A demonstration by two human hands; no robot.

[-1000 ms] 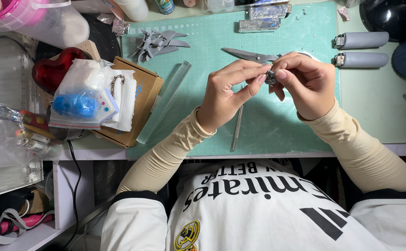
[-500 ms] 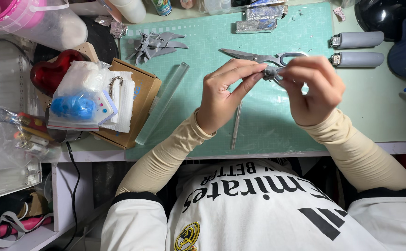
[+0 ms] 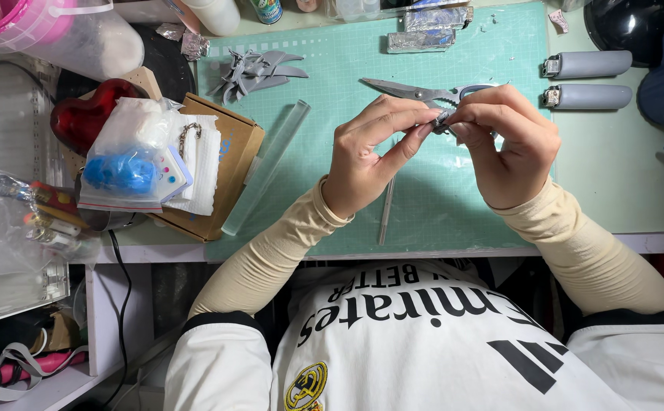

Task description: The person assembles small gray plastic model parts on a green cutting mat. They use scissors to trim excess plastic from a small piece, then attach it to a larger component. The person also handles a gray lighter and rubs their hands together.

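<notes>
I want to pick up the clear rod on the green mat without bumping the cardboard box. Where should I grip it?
Probably the upper half of the clear rod, pinched across its width from the right, mat side. It lies flat and slanted, its lower left end close beside the cardboard box, while its upper end sits on bare green mat. The left hand is nearest it.

A matt green cutting mat is seen, smooth and faintly gridded; bare steel is shown by the scissors; crinkled foil is noted; the rod appears clear and glossy; the box is dull cardboard; the heart is glossy red.
</notes>
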